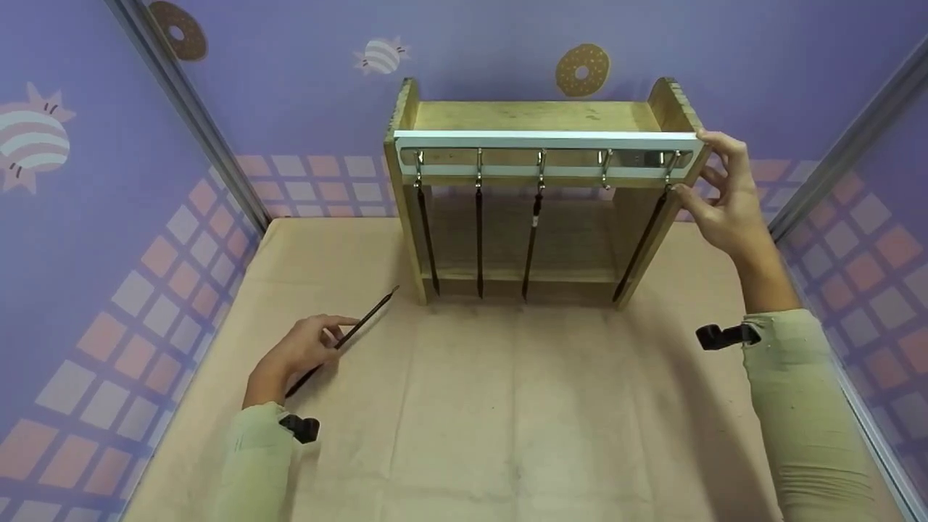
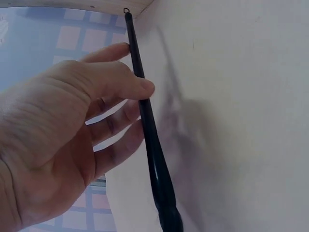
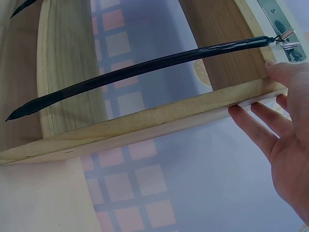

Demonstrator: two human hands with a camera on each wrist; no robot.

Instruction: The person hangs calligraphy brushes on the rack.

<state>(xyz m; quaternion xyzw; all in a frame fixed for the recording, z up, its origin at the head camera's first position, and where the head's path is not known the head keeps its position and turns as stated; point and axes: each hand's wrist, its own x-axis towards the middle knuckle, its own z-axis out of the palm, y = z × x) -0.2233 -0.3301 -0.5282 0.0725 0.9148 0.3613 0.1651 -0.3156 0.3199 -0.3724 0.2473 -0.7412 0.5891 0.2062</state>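
My left hand pinches a dark calligraphy brush between thumb and fingers, low over the cloth and left of the wooden rack. The brush is tilted, its small wire loop toward the rack and its thicker end toward me. With the thumb in front and fingers behind, my right hand grips the rack's right side panel near the hook rail. Three dark brushes hang from the left hooks. Another brush hangs from the rightmost hook, its pointed tip downward, close to my right thumb.
A pale cloth with creases covers the table under the rack. Purple patterned walls stand behind and on both sides, with metal posts at the corners. The rack has a top shelf and a lower board.
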